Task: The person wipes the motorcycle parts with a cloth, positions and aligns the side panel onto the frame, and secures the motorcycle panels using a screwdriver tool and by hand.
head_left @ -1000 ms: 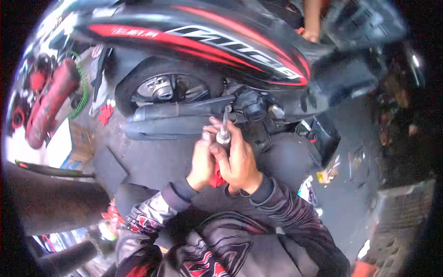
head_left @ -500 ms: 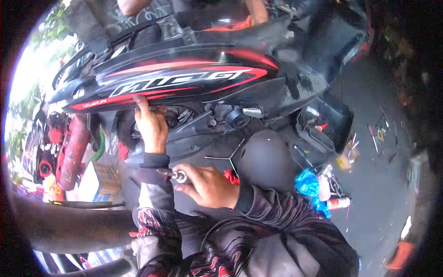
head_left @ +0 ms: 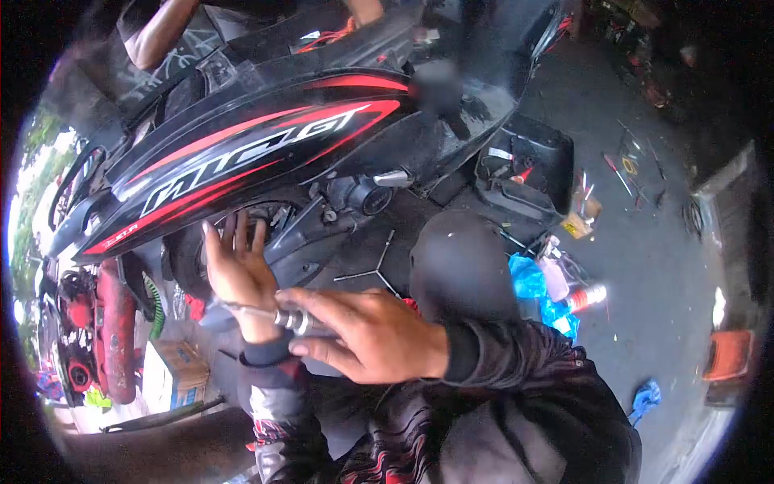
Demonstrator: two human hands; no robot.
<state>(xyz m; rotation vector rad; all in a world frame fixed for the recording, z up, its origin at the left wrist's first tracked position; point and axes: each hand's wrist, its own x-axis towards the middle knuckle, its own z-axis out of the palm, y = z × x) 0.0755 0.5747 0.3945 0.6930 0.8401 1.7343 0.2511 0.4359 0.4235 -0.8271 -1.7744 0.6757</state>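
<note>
shiny silver metal tool (head_left: 287, 319) w/ 1 v slim end

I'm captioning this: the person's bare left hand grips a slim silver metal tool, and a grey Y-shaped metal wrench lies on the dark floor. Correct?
Not quite: the head view shows the bare right hand gripping the slim silver metal tool. The grey Y-shaped metal wrench does lie on the dark floor.

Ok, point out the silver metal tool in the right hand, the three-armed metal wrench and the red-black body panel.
Silver metal tool (head_left: 292, 321), head view: metal collar.
Three-armed metal wrench (head_left: 379, 271), head view: central joint.
Red-black body panel (head_left: 253, 161), head view: lettered middle.
</note>
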